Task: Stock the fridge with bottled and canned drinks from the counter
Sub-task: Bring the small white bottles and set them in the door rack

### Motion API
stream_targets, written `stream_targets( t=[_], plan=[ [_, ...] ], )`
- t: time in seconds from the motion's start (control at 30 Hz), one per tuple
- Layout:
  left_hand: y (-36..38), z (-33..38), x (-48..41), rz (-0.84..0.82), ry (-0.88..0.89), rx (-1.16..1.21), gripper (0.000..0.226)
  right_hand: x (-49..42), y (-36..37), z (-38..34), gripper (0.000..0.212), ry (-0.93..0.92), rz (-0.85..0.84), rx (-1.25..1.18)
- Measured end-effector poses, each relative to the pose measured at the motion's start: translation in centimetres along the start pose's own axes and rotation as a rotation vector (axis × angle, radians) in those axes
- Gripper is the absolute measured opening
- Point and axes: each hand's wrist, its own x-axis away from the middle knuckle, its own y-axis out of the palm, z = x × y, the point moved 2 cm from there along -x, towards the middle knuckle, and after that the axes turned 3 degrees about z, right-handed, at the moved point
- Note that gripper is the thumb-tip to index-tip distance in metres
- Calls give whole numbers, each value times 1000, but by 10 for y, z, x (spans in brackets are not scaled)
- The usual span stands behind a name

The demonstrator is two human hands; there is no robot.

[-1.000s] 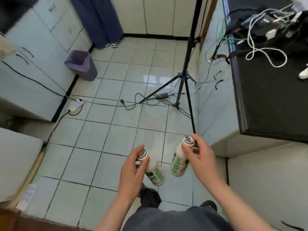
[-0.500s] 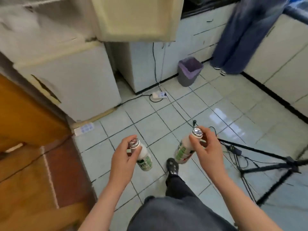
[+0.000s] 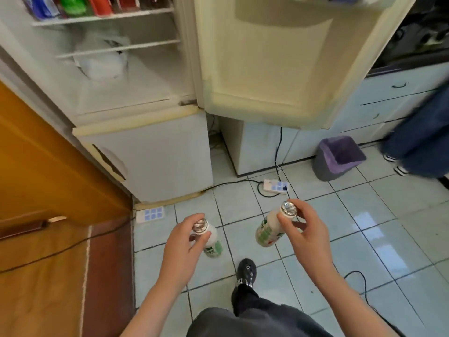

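Observation:
My left hand [image 3: 181, 242] pinches the neck of a small white milky bottle [image 3: 212, 242] with a green label and a foil cap. My right hand [image 3: 306, 234] grips a second, like bottle [image 3: 268, 231] by its capped top. Both bottles hang over the tiled floor in front of me. The white fridge [image 3: 136, 98] stands ahead at the upper left with its upper door [image 3: 279, 57] swung open to the right. Several colourful cans and bottles [image 3: 80, 6] stand on its top wire shelf. A white plastic bag [image 3: 102, 57] lies on a lower shelf.
An orange wooden door [image 3: 48, 166] is at the left. Power strips [image 3: 275, 186] and cables lie on the floor by the fridge. A grey bin with a purple liner [image 3: 337, 158] stands at the right, near another person's legs [image 3: 418, 142]. Pale cabinets [image 3: 393, 103] line the back right.
My view has swung left from the counter and tripod to face the open fridge, which is now closer. Both hands hold their bottles as before.

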Motion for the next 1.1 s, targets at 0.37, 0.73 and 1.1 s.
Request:
stream_targets(
  t=[0.37,0.73,1.1],
  plan=[
    [8,83,-180,86,139,-4,36,-188,25,-46,34,-140,129,-126],
    [-28,163,-333,132,496,130,34,-292,61,-103,24,-89,525,-363],
    [2,160,-442,-205,682,-145,37,-356,110,-74,29,-28,479,67]
  ],
)
